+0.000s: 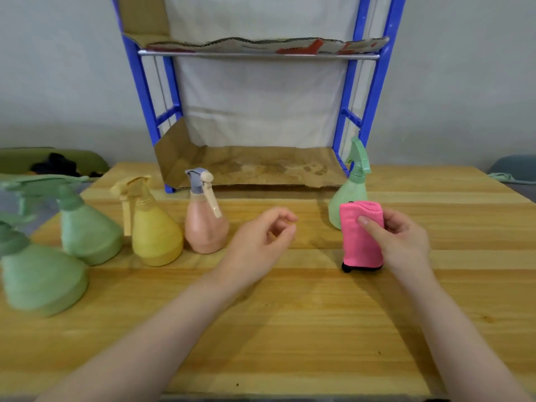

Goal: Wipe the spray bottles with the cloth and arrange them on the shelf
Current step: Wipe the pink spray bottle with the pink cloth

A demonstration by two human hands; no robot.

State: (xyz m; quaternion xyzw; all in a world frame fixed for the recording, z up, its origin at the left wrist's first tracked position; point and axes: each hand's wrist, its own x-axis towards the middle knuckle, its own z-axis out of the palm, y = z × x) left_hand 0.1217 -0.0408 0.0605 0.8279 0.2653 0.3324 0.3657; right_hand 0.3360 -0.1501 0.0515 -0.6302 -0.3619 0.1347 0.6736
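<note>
A row of spray bottles stands on the wooden table: two green bottles (87,227) (37,274) at the left, a yellow one (153,230), and a pink one (204,224) with a grey head. Another light green bottle (349,192) stands at the right, by the shelf's foot. My right hand (403,239) grips a folded pink cloth (361,239) held upright just in front of that bottle. My left hand (261,242) hovers above the table between the pink bottle and the cloth, fingers loosely curled, holding nothing. The blue shelf (374,91) stands behind, its tiers lined with cardboard.
The shelf's lower tier (255,166) is bare cardboard at table level; an upper tier (258,49) sits above it. A green item (52,163) lies off the table's far left, and a grey-blue object (513,166) at the far right.
</note>
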